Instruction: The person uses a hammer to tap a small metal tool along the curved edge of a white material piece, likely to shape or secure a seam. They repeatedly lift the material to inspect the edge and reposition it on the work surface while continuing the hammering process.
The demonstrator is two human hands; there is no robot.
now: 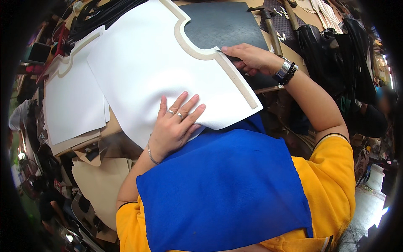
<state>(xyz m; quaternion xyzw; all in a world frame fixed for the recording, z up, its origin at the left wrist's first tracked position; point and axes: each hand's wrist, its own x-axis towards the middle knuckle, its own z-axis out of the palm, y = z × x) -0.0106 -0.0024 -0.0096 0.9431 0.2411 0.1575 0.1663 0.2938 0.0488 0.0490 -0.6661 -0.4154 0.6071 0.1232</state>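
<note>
A large white sheet, which looks like leather or a coated material, spreads across the table in front of me. A beige strip runs along its curved, notched right edge. My left hand lies on the sheet's near part, fingers spread, with rings on two fingers. My right hand is at the notched edge, thumb stretched to the corner and the other fingers curled. What it grips there, perhaps a thin dark tool, is too small to make out. Beneath that edge lies a dark grey mat.
More white pieces with a beige-edged one lie at the left. A hammer rests at the mat's far right. Black material hangs beyond my right arm. Beige sheets sit lower left, and a blue cloth covers my lap.
</note>
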